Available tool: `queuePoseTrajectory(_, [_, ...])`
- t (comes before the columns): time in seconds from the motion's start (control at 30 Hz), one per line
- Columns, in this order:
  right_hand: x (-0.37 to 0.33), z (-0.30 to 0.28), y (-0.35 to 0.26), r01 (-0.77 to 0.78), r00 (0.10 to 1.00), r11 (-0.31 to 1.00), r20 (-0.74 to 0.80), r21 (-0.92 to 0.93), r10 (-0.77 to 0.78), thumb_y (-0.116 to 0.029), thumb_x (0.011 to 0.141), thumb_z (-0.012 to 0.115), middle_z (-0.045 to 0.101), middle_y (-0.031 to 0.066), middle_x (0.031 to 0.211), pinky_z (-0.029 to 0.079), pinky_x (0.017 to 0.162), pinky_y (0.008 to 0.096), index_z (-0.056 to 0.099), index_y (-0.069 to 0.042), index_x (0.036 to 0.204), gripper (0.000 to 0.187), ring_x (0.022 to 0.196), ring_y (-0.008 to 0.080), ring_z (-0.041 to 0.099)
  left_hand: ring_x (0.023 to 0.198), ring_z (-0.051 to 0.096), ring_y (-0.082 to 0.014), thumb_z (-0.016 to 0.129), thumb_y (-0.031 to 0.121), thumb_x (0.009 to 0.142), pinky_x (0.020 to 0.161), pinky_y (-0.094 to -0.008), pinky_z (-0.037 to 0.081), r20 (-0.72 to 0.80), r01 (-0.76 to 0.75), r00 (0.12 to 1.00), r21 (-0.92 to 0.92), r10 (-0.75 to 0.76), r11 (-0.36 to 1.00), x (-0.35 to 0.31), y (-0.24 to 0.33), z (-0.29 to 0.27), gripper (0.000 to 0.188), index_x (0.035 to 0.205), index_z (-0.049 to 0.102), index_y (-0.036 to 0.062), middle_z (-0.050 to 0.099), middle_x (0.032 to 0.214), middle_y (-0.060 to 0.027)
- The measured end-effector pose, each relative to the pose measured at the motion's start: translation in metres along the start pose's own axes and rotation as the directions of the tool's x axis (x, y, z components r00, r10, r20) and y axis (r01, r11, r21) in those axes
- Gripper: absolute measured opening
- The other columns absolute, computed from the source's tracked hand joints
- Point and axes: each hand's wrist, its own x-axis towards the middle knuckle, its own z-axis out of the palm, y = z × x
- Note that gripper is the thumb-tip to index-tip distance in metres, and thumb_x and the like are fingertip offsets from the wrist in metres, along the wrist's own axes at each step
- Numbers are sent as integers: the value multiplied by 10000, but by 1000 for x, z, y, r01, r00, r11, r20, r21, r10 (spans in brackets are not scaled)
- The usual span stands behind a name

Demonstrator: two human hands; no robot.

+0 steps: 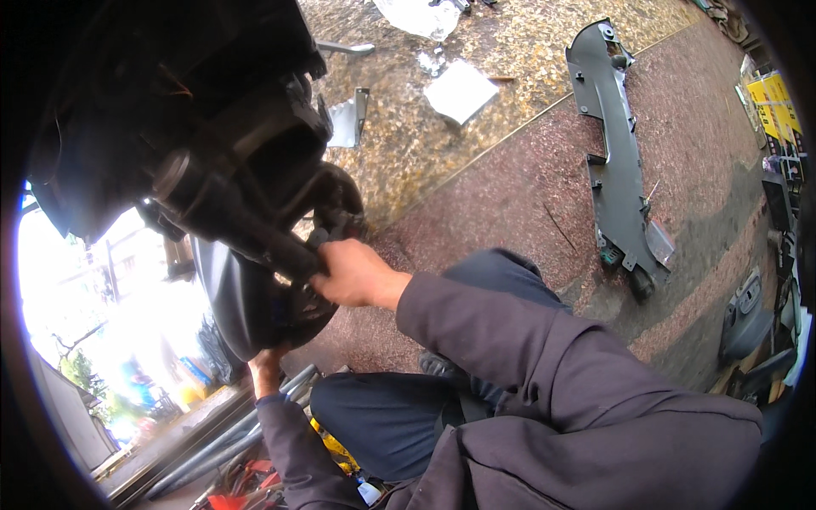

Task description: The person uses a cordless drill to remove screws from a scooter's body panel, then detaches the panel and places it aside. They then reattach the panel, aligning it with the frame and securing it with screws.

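Note:
A large dark machine assembly (229, 127), looking like part of a motor vehicle, fills the upper left. A thick black tube (246, 225) slants down from it toward my right hand (359, 274), which is closed at the tube's lower end. Its fingertips are turned away, and what they grip is hidden. Below the tube hangs a smooth, curved black panel (228, 293), like a fender. Up against that panel's lower edge is my left hand (267, 371). Only its wrist and back show; the fingers are behind the panel.
A long grey plastic trim panel (614, 161) lies on the speckled floor to the right. Farther off are a white square sheet (460, 91) and a silvery piece (347, 119). Metal pipes (225, 446) and red-handled tools (246, 484) lie at lower left. Yellow boxes (775, 110) stand far right.

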Motion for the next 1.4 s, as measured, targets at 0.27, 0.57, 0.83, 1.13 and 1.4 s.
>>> queuePoseTrajectory(0.27, [2, -20, 4, -125, 989, 991, -88, -41, 121, -197, 728, 680, 675, 267, 981, 520, 875, 442, 658, 37, 1013, 370, 987, 418, 642, 1010, 611, -265, 861, 142, 641, 952, -340, 459, -210, -2, 977, -171, -35, 985, -38, 62, 43, 575, 1150, 651, -22, 674, 1142, -101])
queuePoseTrajectory(0.57, [9, -49, 22, -202, 968, 979, -145, 31, 205, -78, 751, 650, 701, 233, 901, 532, 798, 407, 669, 47, 962, 246, 891, 351, 693, 1086, 616, -306, 909, 369, 589, 980, -376, 461, -467, -22, 881, -197, -74, 980, -82, 160, 92, 777, 1196, 598, -4, 648, 1161, -158])
queuePoseTrajectory(0.83, [7, -51, 22, -191, 971, 937, -87, 291, 224, 23, 826, 629, 699, 125, 910, 520, 658, 304, 627, 77, 1032, 212, 783, 171, 655, 1044, 533, -398, 882, 392, 570, 872, -462, 471, -486, -93, 873, -75, 45, 993, -85, 176, 76, 854, 1243, 495, 36, 538, 1108, -188])
queuePoseTrajectory(1.13, [19, -61, 31, -81, 965, 839, -168, 539, 200, -28, 892, 660, 696, 102, 999, 518, 766, 273, 632, 65, 1125, 252, 871, 145, 657, 1000, 535, -410, 859, 318, 552, 823, -484, 478, -181, -177, 968, -6, 173, 984, -85, 174, 76, 838, 1237, 473, 27, 506, 1073, -194])
queuePoseTrajectory(1.4, [19, -69, 49, -36, 945, 810, -244, 585, 219, -100, 936, 564, 687, 86, 941, 528, 661, 264, 637, 55, 1103, 239, 775, 149, 653, 941, 551, -393, 796, 326, 629, 708, -489, 513, -111, -214, 971, -17, 211, 977, -83, 195, 89, 796, 1205, 394, -47, 483, 1038, -190])
